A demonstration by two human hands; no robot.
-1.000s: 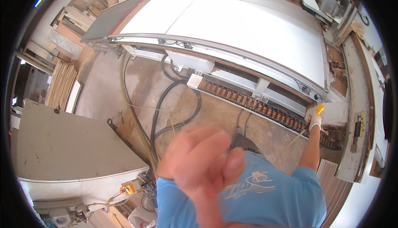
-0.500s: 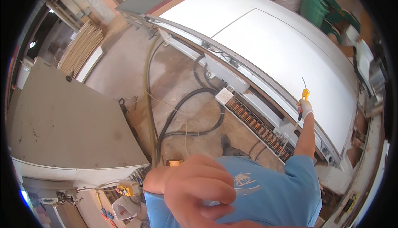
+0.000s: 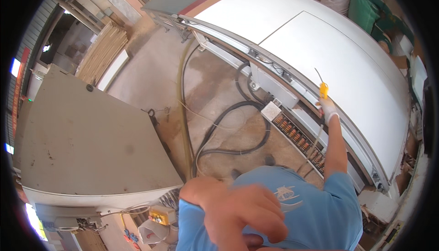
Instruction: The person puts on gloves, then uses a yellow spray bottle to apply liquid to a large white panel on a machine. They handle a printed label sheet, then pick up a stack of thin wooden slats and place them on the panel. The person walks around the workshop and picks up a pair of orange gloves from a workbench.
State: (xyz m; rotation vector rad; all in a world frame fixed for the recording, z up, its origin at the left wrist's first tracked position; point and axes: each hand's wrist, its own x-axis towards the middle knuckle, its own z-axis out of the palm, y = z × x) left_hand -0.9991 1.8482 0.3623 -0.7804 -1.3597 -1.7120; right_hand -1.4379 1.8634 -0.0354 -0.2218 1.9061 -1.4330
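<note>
My right hand [image 3: 328,110], in a pale glove, is wrapped round a yellow air blow gun [image 3: 323,90]. The gun's thin curved nozzle points up and to the left over the large white panel [image 3: 338,54]. A pale hose [image 3: 316,143] runs down from the hand past the machine's side. That hand is above the panel's near edge rail. My bare left hand [image 3: 249,214] is close to the camera, in front of my blue shirt. Its fingers are loosely bent and apart from the thumb, slightly blurred, with nothing seen between them.
Black cables [image 3: 215,123] loop across the floor beside the machine's open tray of wired components [image 3: 295,134]. A large grey-beige cabinet top [image 3: 96,137] stands at left. A yellow control box [image 3: 162,215] is at lower left. Stacked boards [image 3: 103,52] and a green sack [image 3: 363,11] lie farther off.
The view has shifted, so the machine appears farther right. My right hand has brought the blow gun leftward, nearer the panel's front edge. My left hand's fingers have moved slightly.
</note>
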